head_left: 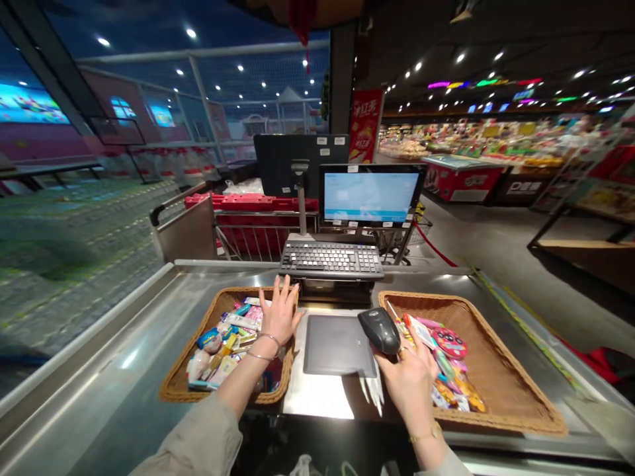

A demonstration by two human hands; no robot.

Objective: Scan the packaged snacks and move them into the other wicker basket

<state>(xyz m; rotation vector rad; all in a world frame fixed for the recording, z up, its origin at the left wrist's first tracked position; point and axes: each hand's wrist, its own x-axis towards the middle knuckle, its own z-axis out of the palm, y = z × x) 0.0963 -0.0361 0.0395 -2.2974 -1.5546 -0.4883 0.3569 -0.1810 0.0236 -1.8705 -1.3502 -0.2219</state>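
Observation:
My right hand is closed around a black handheld barcode scanner, held above the dark scan pad and the left edge of the right wicker basket. That basket holds several colourful small packets. My left hand is open, fingers spread, hovering over the far right corner of the left wicker basket, which is full of small packaged goods. It holds nothing.
A black keyboard and a lit till monitor stand behind the pad on the steel checkout counter. Red shopping trolleys are parked beyond. Store shelves and a floor aisle stretch to the right.

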